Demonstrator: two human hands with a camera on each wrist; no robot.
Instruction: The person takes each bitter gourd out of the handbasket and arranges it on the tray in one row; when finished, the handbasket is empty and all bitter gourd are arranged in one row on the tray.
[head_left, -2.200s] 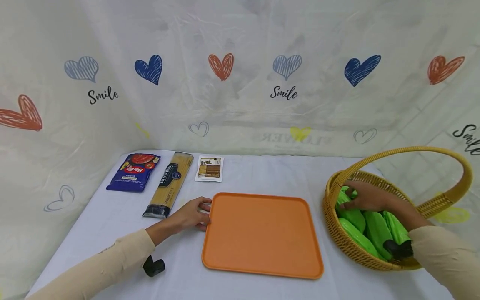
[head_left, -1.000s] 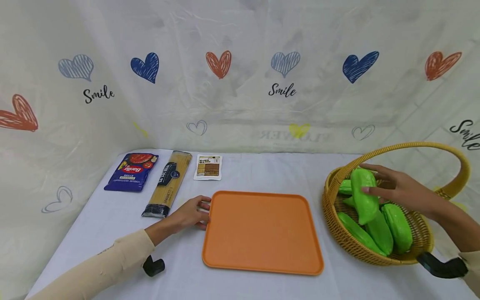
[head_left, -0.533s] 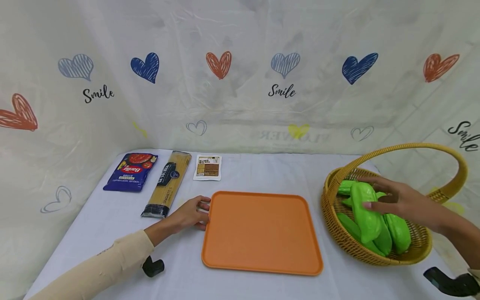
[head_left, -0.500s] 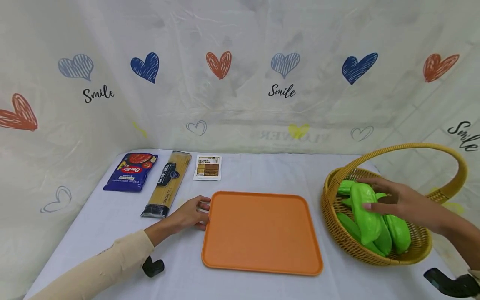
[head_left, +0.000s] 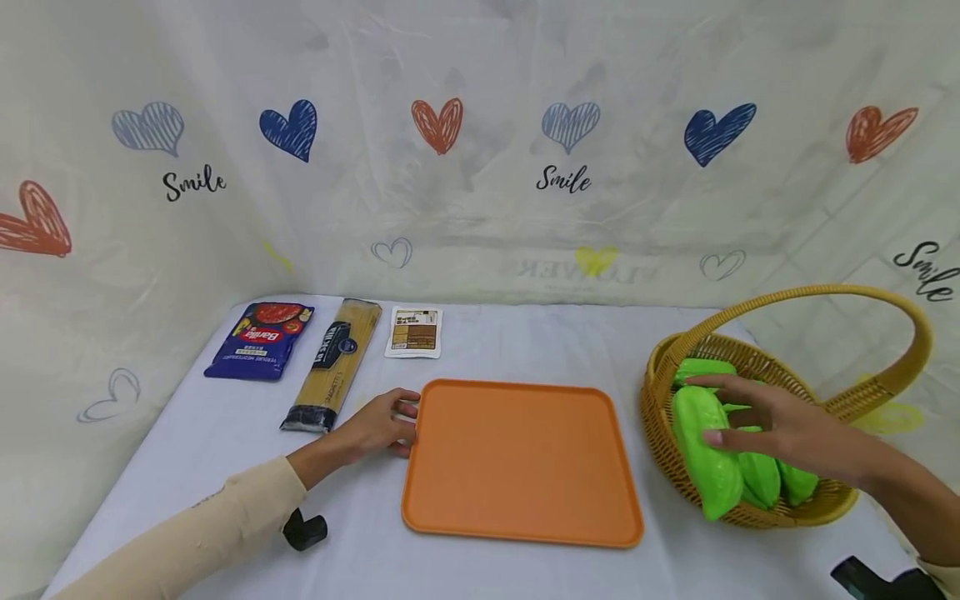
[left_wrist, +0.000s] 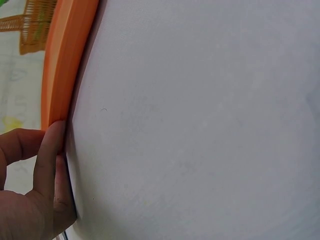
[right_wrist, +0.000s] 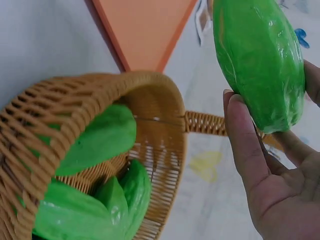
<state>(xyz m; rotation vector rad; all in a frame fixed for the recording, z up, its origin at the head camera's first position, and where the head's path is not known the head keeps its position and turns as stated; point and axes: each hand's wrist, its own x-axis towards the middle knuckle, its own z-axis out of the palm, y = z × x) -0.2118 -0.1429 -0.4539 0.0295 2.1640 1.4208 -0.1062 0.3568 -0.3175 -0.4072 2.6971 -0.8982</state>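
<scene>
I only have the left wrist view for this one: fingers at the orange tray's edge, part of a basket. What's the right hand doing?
Observer: The right hand holds a green item.
Reviewer: Any more like it?
Observer: Yes, the right wrist view shows more green pieces inside the basket.
Reviewer: What else is around?
Observer: Farther back than the left hand, a blue pouch, a spaghetti pack and a white sachet lie side by side.

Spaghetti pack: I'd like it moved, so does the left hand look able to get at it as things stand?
Likely yes: the left hand touches the edge of the orange tray, and the spaghetti pack lies close by, uncovered.
</scene>
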